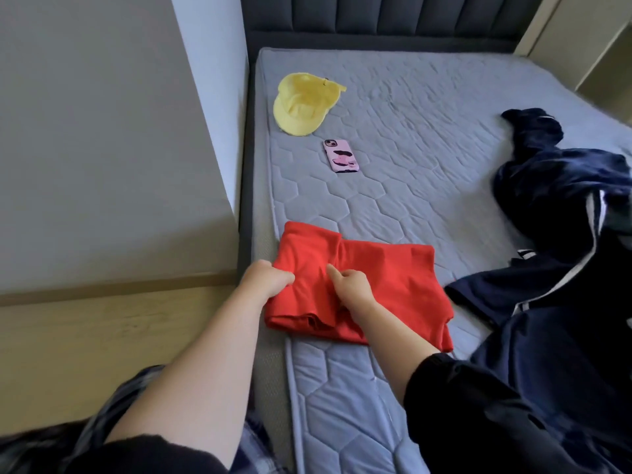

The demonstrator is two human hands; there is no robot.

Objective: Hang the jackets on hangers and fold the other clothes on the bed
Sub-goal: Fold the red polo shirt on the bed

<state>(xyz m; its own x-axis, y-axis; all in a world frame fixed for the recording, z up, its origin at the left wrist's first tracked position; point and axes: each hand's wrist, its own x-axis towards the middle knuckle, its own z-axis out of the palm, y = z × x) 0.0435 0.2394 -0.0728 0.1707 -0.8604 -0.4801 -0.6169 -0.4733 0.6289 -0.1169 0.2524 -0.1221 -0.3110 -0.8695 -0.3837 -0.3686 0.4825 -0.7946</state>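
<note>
Left hand (pixel 266 279), right hand (pixel 353 286) on folded red garment (pixel 393 268)

mattress (pixel 393 186) – quilted matt cloth | shirt (pixel 383 278) – smooth matt red knit | cap (pixel 304 104) yellow cloth | phone (pixel 341 156) glossy case | headboard (pixel 383 18) padded fabric | floor (pixel 102 336) pale wood

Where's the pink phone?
In the head view, the pink phone with black patches lies flat on the grey quilted mattress, toward its left edge, between the yellow cap beyond it and the folded red garment nearer the person.
</note>
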